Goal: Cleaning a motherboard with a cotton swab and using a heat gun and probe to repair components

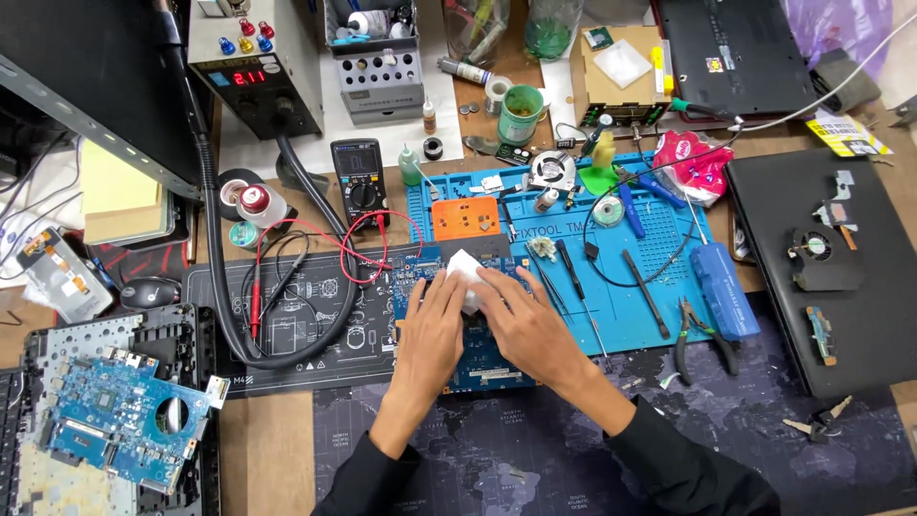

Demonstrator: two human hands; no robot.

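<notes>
Step in hand: wiping. Your left hand (432, 320) and right hand (523, 320) both grip white folded cloth pad (465, 277), pressed on blue circuit board (478, 358) at surface centre. Next move likely needs light, even pressure.

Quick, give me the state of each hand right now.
Left hand: fingers pressed on the white cloth over the blue circuit board.
Right hand: fingers on the same cloth; a closed grip cannot be told.
</notes>
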